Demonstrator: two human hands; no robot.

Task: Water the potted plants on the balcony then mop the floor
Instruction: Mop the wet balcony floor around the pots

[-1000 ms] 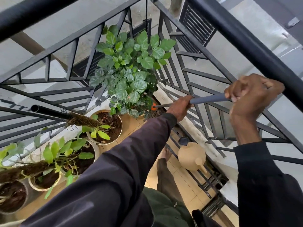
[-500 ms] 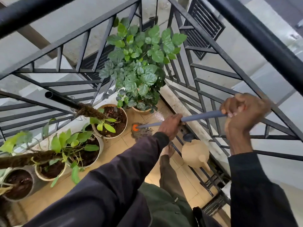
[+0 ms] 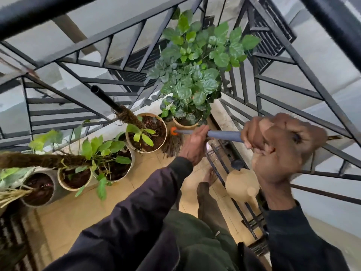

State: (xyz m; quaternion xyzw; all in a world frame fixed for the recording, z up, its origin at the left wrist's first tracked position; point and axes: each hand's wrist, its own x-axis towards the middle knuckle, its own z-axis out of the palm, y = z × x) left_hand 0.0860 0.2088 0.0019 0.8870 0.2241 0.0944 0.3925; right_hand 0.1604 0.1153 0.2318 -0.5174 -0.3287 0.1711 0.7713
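Note:
I hold a mop by its grey-blue handle point(image 3: 224, 134). My left hand point(image 3: 193, 143) grips the shaft low down, near the orange collar. My right hand point(image 3: 281, 145) grips the upper end, close to the camera. The brown string mop head point(image 3: 172, 146) lies on the tan tiled floor point(image 3: 148, 178) beside a cream pot of soil point(image 3: 146, 132). A big leafy plant point(image 3: 195, 71) stands in the corner in its cream pot point(image 3: 184, 125). Three more potted plants line the left railing, one being a grey pot point(image 3: 114, 161).
A beige watering can point(image 3: 244, 182) sits on the floor by the right railing. Black metal railings point(image 3: 289, 106) close the narrow balcony on the left, far and right sides. My bare foot point(image 3: 210, 176) stands on the tiles between the pots and the can.
The mop head has slid back from the corner pot toward me and left, beside the soil pot. Both hands came nearer the camera, still gripping the handle.

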